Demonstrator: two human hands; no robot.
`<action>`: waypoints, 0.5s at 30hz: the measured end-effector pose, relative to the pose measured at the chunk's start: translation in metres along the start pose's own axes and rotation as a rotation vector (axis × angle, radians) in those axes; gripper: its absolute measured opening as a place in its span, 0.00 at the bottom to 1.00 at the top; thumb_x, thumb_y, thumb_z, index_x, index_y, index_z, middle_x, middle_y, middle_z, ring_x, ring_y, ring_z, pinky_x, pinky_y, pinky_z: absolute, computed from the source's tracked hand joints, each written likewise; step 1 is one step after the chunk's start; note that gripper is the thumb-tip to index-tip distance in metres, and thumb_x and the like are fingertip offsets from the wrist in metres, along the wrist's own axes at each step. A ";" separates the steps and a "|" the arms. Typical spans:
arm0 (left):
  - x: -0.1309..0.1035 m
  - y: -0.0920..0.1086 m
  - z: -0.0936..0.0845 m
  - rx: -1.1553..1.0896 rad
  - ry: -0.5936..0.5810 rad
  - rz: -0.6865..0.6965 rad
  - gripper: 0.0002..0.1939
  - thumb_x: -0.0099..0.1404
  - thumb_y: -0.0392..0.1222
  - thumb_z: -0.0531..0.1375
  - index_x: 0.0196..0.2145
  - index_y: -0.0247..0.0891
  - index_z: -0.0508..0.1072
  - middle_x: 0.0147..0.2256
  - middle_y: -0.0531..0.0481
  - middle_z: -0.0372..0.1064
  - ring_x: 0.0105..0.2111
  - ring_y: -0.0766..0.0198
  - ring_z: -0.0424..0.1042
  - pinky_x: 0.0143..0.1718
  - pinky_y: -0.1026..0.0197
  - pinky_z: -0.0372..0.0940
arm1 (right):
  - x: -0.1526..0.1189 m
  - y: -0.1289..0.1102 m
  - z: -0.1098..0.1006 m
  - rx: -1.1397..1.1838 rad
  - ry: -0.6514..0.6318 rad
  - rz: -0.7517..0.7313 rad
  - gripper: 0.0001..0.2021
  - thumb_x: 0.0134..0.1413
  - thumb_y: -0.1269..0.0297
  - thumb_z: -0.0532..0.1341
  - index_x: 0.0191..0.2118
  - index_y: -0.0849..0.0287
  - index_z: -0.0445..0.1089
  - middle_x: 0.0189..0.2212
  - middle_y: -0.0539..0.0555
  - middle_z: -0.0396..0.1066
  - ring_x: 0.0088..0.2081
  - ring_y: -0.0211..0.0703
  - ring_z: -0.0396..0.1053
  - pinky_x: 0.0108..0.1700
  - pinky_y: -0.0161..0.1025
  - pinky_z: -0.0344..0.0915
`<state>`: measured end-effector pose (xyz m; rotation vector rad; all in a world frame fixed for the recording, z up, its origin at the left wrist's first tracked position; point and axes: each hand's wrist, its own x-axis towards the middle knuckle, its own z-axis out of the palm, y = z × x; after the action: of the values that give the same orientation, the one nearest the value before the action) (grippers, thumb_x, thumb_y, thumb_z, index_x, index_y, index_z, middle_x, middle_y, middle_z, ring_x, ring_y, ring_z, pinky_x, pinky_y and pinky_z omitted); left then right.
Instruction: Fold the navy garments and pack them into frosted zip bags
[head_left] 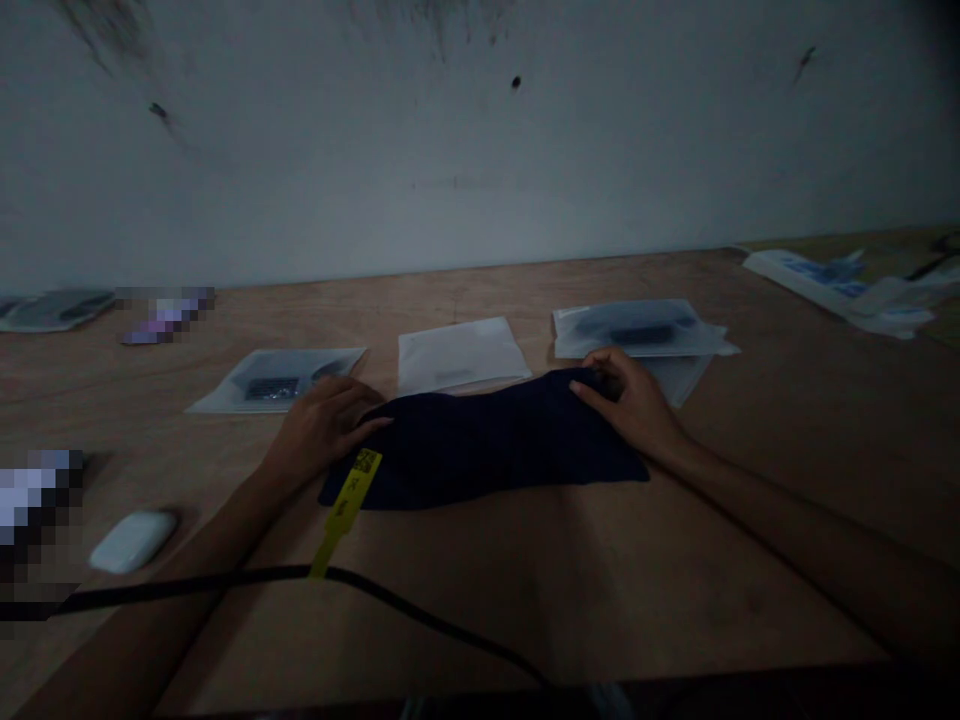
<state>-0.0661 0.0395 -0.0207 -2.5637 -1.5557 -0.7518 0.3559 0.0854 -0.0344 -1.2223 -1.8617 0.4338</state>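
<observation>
A dark navy folded cloth (487,440) lies stretched sideways across the wooden table in front of me. My left hand (326,420) grips its left end, thumb on top of the fabric and fingers curled at the far edge. At the far right corner, my right hand (626,400) pinches the cloth between thumb and fingers. Just beyond the cloth is a flat white packet (461,355). Behind my left hand lies a translucent bag (232,385) with a dark item inside. Past my right hand, another translucent bag (585,325) with dark contents rests on a further clear sleeve (682,375).
A black cable (420,615) with a yellow tag (349,510) crosses the foreground. On the left are a white rounded case (133,540) and a blurred-out object (34,500). Crumpled plastic packaging (840,290) lies at the back right. A wall (480,150) borders the table (787,480).
</observation>
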 end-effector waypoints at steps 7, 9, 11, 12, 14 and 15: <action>-0.001 0.004 -0.003 -0.131 0.080 -0.087 0.13 0.69 0.52 0.59 0.37 0.42 0.78 0.38 0.51 0.76 0.38 0.59 0.75 0.44 0.58 0.68 | -0.005 -0.014 -0.008 -0.090 0.164 -0.090 0.14 0.55 0.55 0.67 0.46 0.51 0.72 0.39 0.53 0.76 0.40 0.50 0.74 0.45 0.48 0.70; -0.001 0.007 -0.006 -0.190 0.152 -0.143 0.12 0.68 0.51 0.61 0.37 0.42 0.78 0.38 0.51 0.76 0.38 0.59 0.75 0.44 0.58 0.68 | -0.006 -0.018 -0.009 -0.138 0.191 -0.126 0.10 0.57 0.54 0.66 0.42 0.51 0.73 0.39 0.53 0.75 0.39 0.49 0.74 0.45 0.49 0.70; 0.000 0.010 -0.009 -0.234 0.182 -0.182 0.11 0.67 0.51 0.62 0.36 0.41 0.77 0.37 0.51 0.75 0.38 0.59 0.74 0.43 0.58 0.67 | -0.006 -0.021 -0.009 -0.107 0.183 -0.115 0.09 0.57 0.54 0.65 0.40 0.51 0.73 0.36 0.52 0.74 0.37 0.48 0.73 0.42 0.47 0.70; 0.001 0.011 -0.011 -0.270 0.182 -0.198 0.11 0.68 0.50 0.61 0.36 0.40 0.76 0.36 0.51 0.74 0.37 0.60 0.74 0.43 0.58 0.67 | -0.006 -0.022 -0.008 -0.058 0.174 -0.094 0.09 0.57 0.54 0.65 0.39 0.51 0.72 0.34 0.52 0.73 0.36 0.47 0.72 0.40 0.46 0.70; 0.002 0.013 -0.015 -0.391 0.174 -0.218 0.10 0.68 0.49 0.61 0.36 0.40 0.75 0.36 0.51 0.73 0.37 0.61 0.73 0.40 0.60 0.67 | -0.005 -0.024 -0.009 0.100 0.145 -0.039 0.09 0.55 0.54 0.66 0.37 0.52 0.71 0.31 0.50 0.71 0.32 0.44 0.70 0.35 0.42 0.68; 0.002 0.013 -0.018 -0.487 0.160 -0.214 0.10 0.68 0.49 0.61 0.36 0.40 0.74 0.36 0.51 0.73 0.36 0.61 0.73 0.39 0.60 0.67 | -0.004 -0.026 -0.011 0.203 0.128 -0.003 0.10 0.54 0.54 0.68 0.36 0.52 0.69 0.29 0.48 0.69 0.30 0.41 0.69 0.32 0.39 0.67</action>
<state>-0.0612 0.0298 -0.0016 -2.5667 -1.7939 -1.4840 0.3504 0.0679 -0.0129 -1.0848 -1.6678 0.5173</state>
